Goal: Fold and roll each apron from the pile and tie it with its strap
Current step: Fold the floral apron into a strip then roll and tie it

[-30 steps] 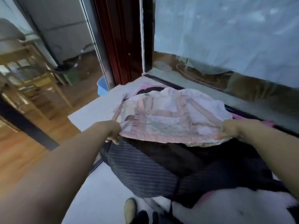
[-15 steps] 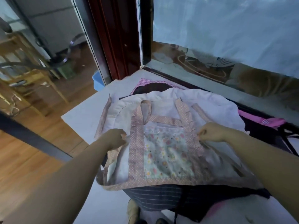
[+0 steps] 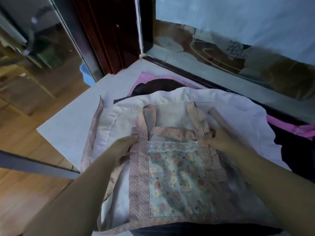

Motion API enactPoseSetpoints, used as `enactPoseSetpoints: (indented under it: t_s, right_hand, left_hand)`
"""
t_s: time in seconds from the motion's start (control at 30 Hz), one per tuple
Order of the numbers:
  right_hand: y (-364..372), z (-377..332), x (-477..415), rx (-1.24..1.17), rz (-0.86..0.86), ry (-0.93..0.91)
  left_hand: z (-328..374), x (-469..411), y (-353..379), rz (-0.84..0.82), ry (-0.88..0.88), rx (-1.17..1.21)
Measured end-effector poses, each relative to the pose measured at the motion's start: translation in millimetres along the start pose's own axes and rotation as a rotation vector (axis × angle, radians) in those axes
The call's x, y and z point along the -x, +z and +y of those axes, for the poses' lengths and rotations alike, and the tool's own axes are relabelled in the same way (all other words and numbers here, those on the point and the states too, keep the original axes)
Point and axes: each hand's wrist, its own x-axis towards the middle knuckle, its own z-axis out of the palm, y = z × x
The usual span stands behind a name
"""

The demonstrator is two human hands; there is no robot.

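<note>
A white apron (image 3: 235, 126) with pink dotted trim and a floral front panel (image 3: 173, 181) lies spread flat on top of the apron pile. My left hand (image 3: 121, 147) pinches the pink trim at the panel's upper left corner. My right hand (image 3: 216, 138) grips the trim at the upper right corner, beside a pink strap (image 3: 219, 116) that runs back to the right. Another strap loop (image 3: 150, 114) lies folded at the top of the panel. A dark apron (image 3: 158, 84) and a pink checked one (image 3: 144, 77) peek out at the far side.
The pile rests on a white table (image 3: 71, 120) set in a corner. A dark red door frame (image 3: 109, 34) and glass panes stand behind it. A pink strap (image 3: 293, 126) and dark cloth (image 3: 300, 154) lie at the right. Wooden floor (image 3: 20, 193) lies to the left.
The white apron was held up by its edge, then laid flat over the dark aprons. Both hands moved inward to the top corners of the floral panel.
</note>
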Motion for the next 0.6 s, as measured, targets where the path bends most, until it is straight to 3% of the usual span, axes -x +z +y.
enactPoseSetpoints:
  t_s: [0.13,0.23,0.3,0.4,0.47,0.53,0.6]
  right_hand:
    - [1,10,-3,-0.144,-0.111,0.087]
    - [-6,7,1,-0.281,-0.136,0.04]
    - [-14,1,8,-0.365,-0.099,-0.025]
    - [-31,-10,18,-0.284,-0.028,-0.168]
    - [-44,-25,22,-0.254,0.033,-0.228]
    - [-61,-50,27,-0.229,0.094,-0.291]
    - [-79,-74,26,-0.177,0.141,-0.369]
  left_hand:
    - [5,-7,3,-0.194,-0.007,0.127]
    - [15,-2,8,-0.319,-0.028,0.183]
    - [23,3,8,-0.316,0.012,0.193]
    - [46,17,10,-0.136,0.21,-0.038]
    - [66,29,13,0.076,0.43,-0.271]
    - [94,45,18,0.25,0.614,-0.348]
    - [123,52,22,0.322,0.724,-0.348]
